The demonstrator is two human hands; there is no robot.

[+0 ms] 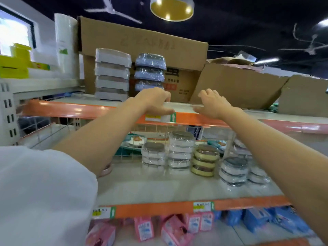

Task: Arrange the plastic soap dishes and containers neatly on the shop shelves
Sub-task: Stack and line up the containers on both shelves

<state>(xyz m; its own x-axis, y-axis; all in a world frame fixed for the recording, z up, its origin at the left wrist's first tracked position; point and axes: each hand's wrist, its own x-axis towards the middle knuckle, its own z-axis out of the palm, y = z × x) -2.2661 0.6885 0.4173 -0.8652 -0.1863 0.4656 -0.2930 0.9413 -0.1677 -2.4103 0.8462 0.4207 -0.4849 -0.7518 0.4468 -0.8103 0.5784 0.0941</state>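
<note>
Two hands at upper shelf edge (71,109), apart; left hand (156,102) and right hand (211,103) curl around a clear item, barely discernible; soap dishes (113,75) stacked at 11 o'clock; wrapped containers (181,150) on lower shelf (159,189) at 6 o'clock.

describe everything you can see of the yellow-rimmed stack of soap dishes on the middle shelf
The yellow-rimmed stack is three rounded plastic dishes piled one on another, each with a pale yellow rim, a dark centre and a shiny clear wrap. It stands upright on the middle shelf, between a taller white stack and a grey-white stack. Whether it touches either is unclear. No hand touches it.
</note>
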